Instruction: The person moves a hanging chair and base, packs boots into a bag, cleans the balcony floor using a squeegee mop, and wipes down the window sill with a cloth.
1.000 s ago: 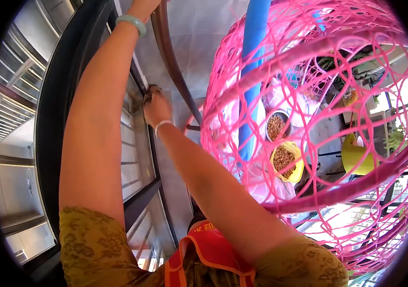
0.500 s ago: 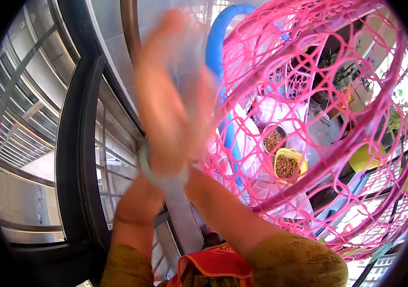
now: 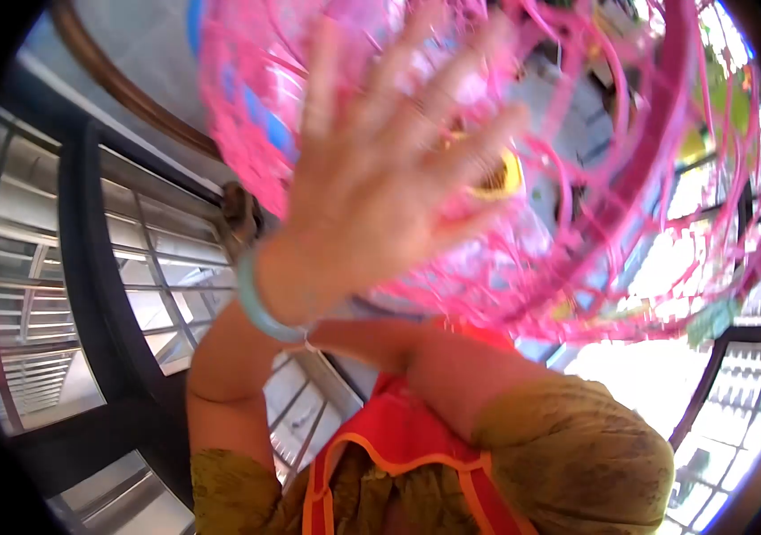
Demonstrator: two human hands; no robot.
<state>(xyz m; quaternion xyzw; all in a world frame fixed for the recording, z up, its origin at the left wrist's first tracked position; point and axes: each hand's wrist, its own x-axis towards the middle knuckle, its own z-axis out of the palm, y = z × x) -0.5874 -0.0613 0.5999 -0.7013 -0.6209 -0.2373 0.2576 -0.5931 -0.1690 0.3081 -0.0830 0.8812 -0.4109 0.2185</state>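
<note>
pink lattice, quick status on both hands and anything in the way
Left hand open, fingers spread, in front of pink lattice, contact unclear. Right hand hidden from view. Yellow basket partly blocked by left hand.

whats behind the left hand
Behind the left hand, pink netting and part of a yellow basket show. Whatever the hand fully covers cannot be seen.

Pink lattice (image 3: 636, 189), red apron (image 3: 418, 428) (orange-edged)
</note>
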